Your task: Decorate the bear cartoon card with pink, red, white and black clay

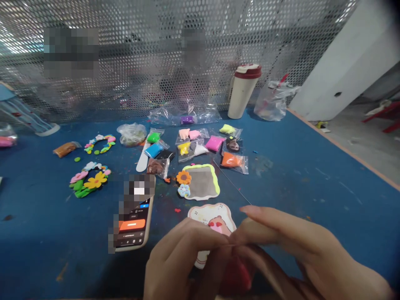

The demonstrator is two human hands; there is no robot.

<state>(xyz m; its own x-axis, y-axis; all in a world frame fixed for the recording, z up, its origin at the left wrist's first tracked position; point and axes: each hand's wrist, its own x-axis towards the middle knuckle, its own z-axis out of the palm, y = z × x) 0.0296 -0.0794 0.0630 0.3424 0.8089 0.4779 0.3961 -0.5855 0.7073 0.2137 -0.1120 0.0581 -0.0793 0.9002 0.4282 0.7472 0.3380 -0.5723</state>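
A phone (133, 225) lies on the blue desk (281, 187). To its right, the left hand (184, 258) and right hand (300, 246) hold a soft lump of red clay (236, 275), partly hidden, their fingers (259, 231) pinched together on it, just over a bear card (212, 218).

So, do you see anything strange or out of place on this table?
A phone lies beside the clay flowers, odd near such messy work; the blue table also shows stains and a small red crumb.
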